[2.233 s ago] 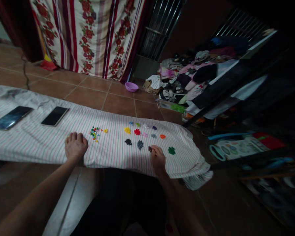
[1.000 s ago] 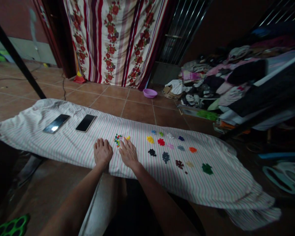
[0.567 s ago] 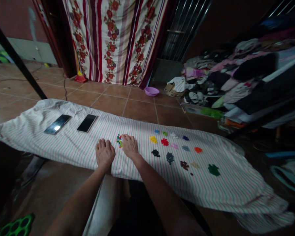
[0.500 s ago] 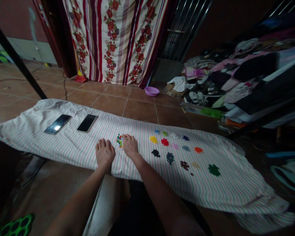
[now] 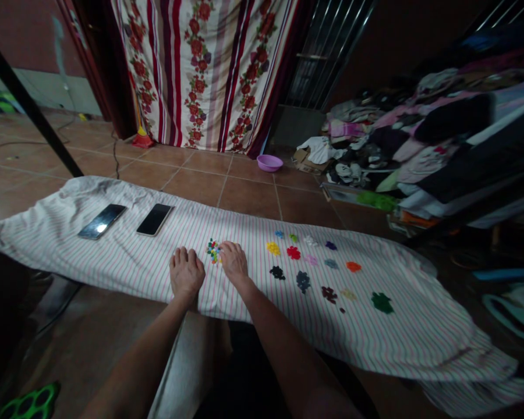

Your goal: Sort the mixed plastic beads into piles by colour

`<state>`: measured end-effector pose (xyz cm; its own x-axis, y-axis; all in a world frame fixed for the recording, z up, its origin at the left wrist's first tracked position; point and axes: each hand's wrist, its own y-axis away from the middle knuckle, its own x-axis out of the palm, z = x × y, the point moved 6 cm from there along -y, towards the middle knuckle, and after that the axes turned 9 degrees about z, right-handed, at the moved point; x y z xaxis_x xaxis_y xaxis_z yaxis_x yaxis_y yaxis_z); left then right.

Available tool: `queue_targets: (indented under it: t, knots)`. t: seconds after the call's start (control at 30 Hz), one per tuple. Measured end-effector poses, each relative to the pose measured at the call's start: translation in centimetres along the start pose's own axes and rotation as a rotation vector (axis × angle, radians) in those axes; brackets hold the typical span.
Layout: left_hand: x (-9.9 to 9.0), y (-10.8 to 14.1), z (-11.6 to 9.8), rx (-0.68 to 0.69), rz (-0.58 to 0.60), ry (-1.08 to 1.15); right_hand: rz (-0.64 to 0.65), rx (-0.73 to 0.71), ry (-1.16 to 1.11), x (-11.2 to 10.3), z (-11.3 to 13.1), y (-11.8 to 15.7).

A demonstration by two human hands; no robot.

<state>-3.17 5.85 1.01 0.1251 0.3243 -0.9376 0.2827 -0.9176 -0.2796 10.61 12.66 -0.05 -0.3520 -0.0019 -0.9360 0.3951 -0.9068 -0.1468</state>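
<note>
My left hand [image 5: 186, 272] lies flat on the striped cloth [image 5: 126, 262], fingers slightly spread and nothing in it. To its right is a small pile of mixed coloured pieces [image 5: 213, 251]. My right hand [image 5: 234, 261] reaches the right side of that pile, its fingers bent down over the edge; whether they pinch a piece is too small to tell. Separate single-colour piles lie farther right, among them yellow [image 5: 273, 248], red [image 5: 293, 252], black [image 5: 277, 272], dark grey [image 5: 303, 281], brown [image 5: 329, 294], orange [image 5: 353, 266] and green [image 5: 382, 302].
Two phones, one silvery [image 5: 102, 222] and one dark [image 5: 154, 219], rest on the cloth at the left. Beyond it, a purple basin [image 5: 269, 163] stands on the tiled floor. A floral curtain [image 5: 218, 75] hangs behind, and clothes [image 5: 393, 134] are heaped at the right.
My right hand has shifted slightly right and toward me, uncovering more of the mixed pile. My left hand has stayed in place.
</note>
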Motion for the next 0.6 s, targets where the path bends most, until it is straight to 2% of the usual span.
queue_targets:
  t: [0.3, 0.6]
  knots:
    - [-0.06, 0.07, -0.03, 0.006, -0.008, -0.014, -0.073, -0.002, -0.064, -0.25, -0.14, 0.28]
    - [-0.05, 0.11, -0.03, 0.015, -0.032, -0.015, -0.077, -0.002, -0.056, -0.32, -0.23, 0.18]
